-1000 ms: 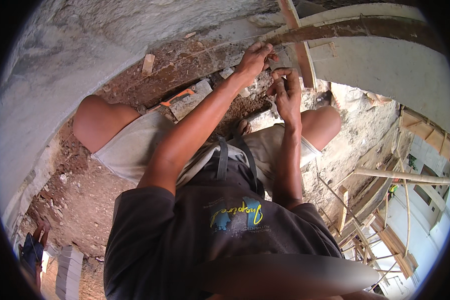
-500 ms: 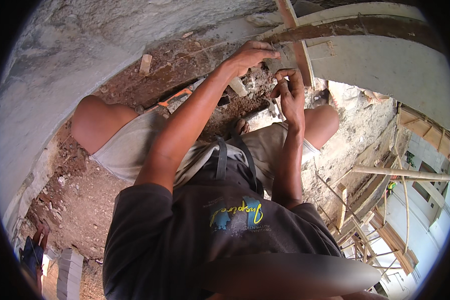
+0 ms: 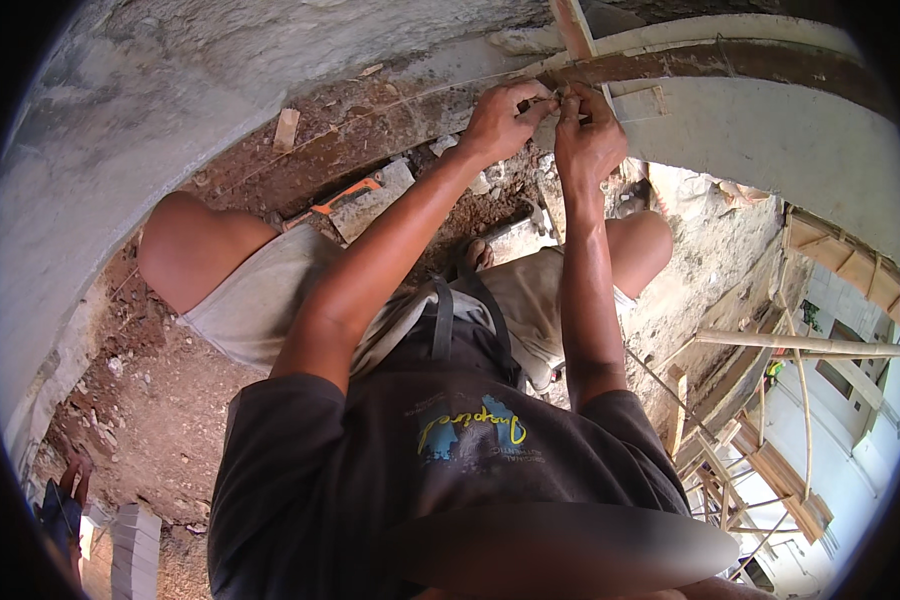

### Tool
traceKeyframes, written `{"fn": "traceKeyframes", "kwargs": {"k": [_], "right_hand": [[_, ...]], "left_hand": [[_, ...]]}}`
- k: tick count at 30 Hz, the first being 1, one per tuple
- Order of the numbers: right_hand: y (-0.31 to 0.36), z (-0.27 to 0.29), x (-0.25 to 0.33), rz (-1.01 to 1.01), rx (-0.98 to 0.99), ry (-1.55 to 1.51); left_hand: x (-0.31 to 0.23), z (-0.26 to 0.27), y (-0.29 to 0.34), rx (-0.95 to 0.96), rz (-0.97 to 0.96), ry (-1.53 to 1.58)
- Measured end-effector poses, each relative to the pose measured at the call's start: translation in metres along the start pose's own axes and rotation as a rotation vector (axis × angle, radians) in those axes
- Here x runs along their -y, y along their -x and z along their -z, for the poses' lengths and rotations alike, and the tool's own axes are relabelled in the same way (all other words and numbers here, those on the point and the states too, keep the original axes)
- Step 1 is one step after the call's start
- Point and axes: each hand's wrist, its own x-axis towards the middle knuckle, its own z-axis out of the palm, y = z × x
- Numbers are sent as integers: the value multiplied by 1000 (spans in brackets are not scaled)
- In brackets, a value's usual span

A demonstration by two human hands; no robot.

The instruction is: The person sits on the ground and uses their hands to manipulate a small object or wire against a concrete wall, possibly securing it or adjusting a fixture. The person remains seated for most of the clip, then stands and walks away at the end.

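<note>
My left hand (image 3: pixel 502 122) and my right hand (image 3: pixel 588 145) meet at the top centre, fingertips pinched close together. They are beside an upright wooden stake (image 3: pixel 573 28) and the end of a brown timber board (image 3: pixel 670 66). Whatever lies between the fingertips is too small to make out. A thin string (image 3: pixel 425 97) stretches over the dirt from the left toward my hands. Below my hands, between my knees, a metal tool like a hammer head (image 3: pixel 538 216) lies near my foot. An orange-handled tool (image 3: pixel 348 196) rests on the ground left of my left forearm.
A rough grey wall (image 3: pixel 100 170) curves along the left. A small wood block (image 3: pixel 286 130) and broken concrete (image 3: pixel 370 205) lie on the dirt. At right are a pale slab (image 3: pixel 760 140) and bamboo poles (image 3: pixel 800 343). Another person's legs (image 3: pixel 70 485) show at lower left.
Both hands have moved up and come together at the stake. The right hand rose most; the left fingers, stretched out before, are now bent into a pinch.
</note>
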Motion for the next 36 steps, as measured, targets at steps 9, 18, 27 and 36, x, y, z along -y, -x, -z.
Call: {"fn": "traceKeyframes", "kwargs": {"k": [9, 18, 27, 36], "right_hand": [[-13, 15, -7, 99, 345, 149], [-16, 21, -8, 217, 300, 43], [-16, 20, -13, 243, 238, -55], [15, 34, -2, 1, 157, -409]], "left_hand": [[0, 3, -6, -31, -68, -51], [-7, -4, 0, -121, -100, -68], [-1, -9, -4, -149, -107, 11], [-1, -7, 5, 37, 367, 456]]}}
